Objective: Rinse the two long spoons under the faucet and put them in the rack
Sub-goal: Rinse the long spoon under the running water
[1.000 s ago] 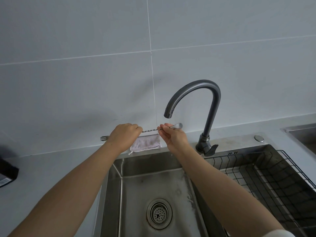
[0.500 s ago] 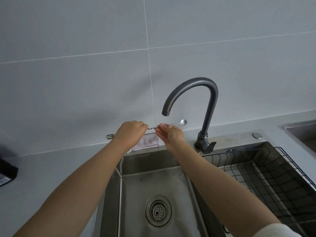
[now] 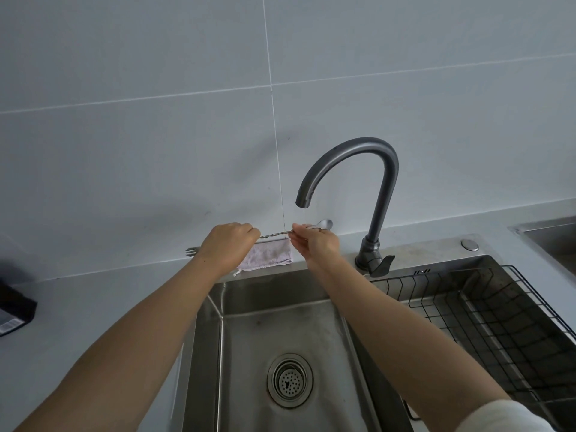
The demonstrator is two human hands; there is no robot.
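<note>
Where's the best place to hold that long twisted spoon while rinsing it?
Probably the spoon by its twisted stem, pinched from the near side, as the right hand does. It lies level and thin, and that grip leaves the bowl free near the faucet spout.

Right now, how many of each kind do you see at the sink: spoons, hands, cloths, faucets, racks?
Spoon: 1 plainly seen, held by both hands; whether a second lies with it cannot be told
Hands: 2, left hand and right hand
Cloth: 1
Faucet: 1
Rack: 1
Total: 6
</note>
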